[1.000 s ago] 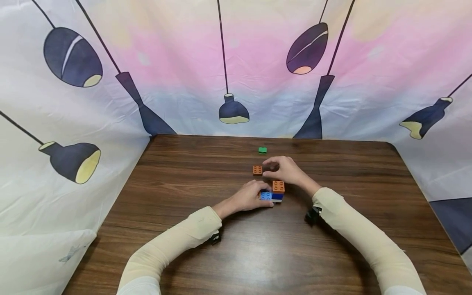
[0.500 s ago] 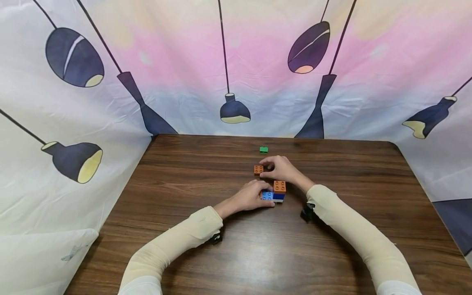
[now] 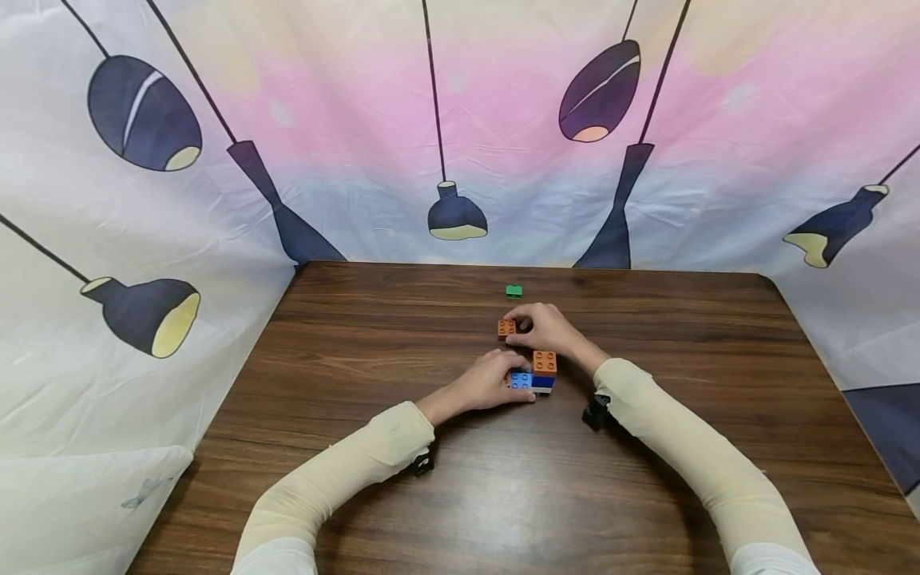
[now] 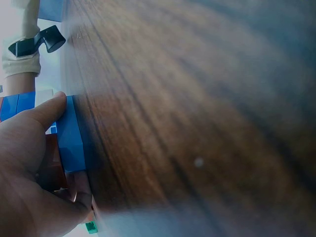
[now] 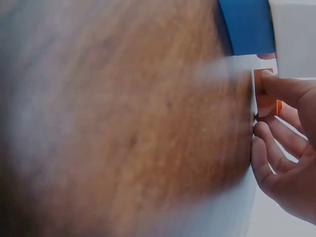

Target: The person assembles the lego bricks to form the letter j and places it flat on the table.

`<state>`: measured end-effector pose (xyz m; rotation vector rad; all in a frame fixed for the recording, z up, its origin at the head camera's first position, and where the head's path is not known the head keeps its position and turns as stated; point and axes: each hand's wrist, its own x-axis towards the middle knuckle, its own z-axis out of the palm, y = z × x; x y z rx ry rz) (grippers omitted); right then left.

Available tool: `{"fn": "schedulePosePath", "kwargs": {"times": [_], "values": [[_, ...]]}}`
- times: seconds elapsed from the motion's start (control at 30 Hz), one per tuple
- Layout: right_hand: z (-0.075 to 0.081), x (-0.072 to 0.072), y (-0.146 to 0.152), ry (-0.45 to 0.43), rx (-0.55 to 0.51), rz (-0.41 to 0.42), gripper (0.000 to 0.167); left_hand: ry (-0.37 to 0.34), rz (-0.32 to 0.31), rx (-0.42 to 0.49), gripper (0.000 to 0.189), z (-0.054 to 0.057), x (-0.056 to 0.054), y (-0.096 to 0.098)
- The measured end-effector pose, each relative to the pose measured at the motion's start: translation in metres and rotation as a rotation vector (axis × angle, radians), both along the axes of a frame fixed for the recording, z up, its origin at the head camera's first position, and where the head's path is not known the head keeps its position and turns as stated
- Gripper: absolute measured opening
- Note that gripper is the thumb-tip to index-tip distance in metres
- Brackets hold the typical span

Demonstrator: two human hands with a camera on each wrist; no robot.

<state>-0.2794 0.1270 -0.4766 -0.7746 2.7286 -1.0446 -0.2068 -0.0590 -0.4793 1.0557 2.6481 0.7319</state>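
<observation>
My left hand (image 3: 483, 382) grips a cluster of joined toy building bricks on the table, thumb along the near side. The cluster shows a light blue brick (image 3: 521, 380) beside the fingers and a taller part with an orange brick (image 3: 544, 362) on top. Below that top come dark blue and white layers; a white brick (image 5: 296, 37) looms large in the right wrist view. Behind the cluster, my right hand (image 3: 549, 329) pinches a separate orange brick (image 3: 506, 329) between thumb and fingers, low at the tabletop. The left fingers partly hide the cluster's left end.
A small green brick (image 3: 513, 291) lies farther back, near the far edge of the brown wooden table (image 3: 359, 311). Patterned cloth (image 3: 359, 216) hangs behind the table and along its sides.
The right hand has moved slightly left, and its thumb and fingers have closed around the separate orange brick. The left hand stays put on the cluster.
</observation>
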Motion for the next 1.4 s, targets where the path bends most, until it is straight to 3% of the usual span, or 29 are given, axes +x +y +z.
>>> {"fn": "schedulePosePath", "kwargs": {"times": [0.73,1.4], "values": [[0.018,0.015,0.038,-0.032,-0.074,-0.102,0.040,0.006,0.014,-0.004,0.045,-0.003,-0.002,0.001],[0.047,0.050,0.053,0.059,-0.139,-0.072,0.041,0.008,0.019,0.010,0.044,-0.001,-0.001,0.004]]}}
